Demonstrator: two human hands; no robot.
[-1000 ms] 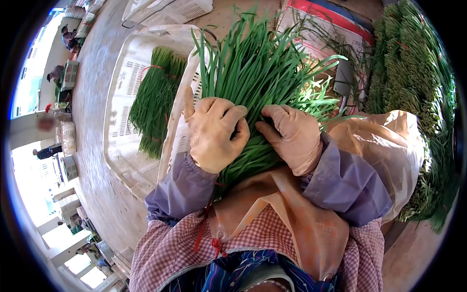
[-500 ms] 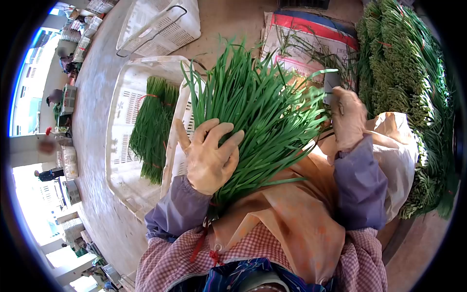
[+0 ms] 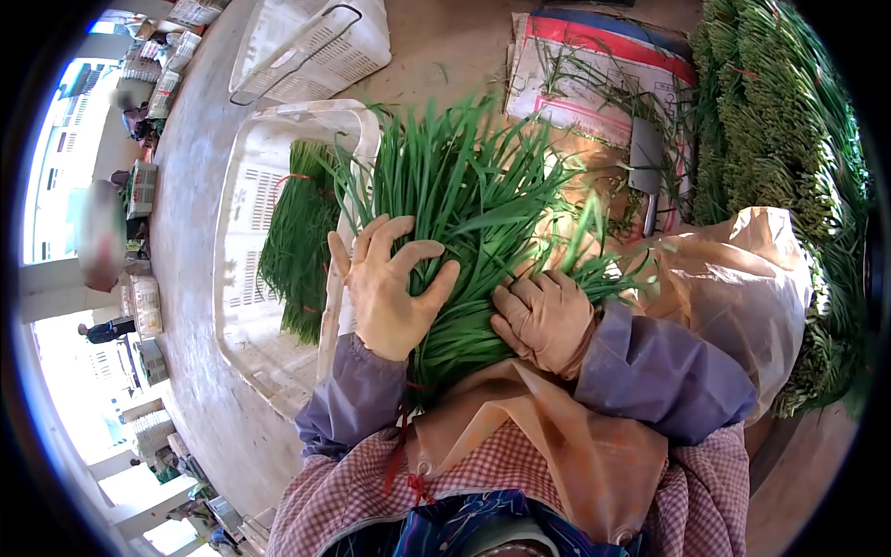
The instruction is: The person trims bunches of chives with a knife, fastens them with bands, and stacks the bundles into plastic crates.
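A large loose heap of green garlic chives (image 3: 464,195) lies across my lap on the tan apron (image 3: 575,436). My left hand (image 3: 385,288), in a pale glove, rests against the heap's left side with its fingers spread and slightly bent. On the right, my gloved right hand (image 3: 548,320) is closed at the lower edge of the heap, its fingers curled round some of the leaves. Leaf ends stick out past that hand to the right. The curled fingers hide how many leaves are gripped.
Left of the heap, a white plastic crate (image 3: 232,213) holds tied bundles (image 3: 306,232); another crate (image 3: 325,56) stands beyond. Ahead, a flat grey blade (image 3: 646,153) with a handle and leaf scraps lie on a printed sack (image 3: 575,102). Stacked greens (image 3: 770,139) line the right. People are far left.
My right hand has come left and down from beyond the heap's right side and closed on leaves. My left hand stays at the left side. The blade is now uncovered.
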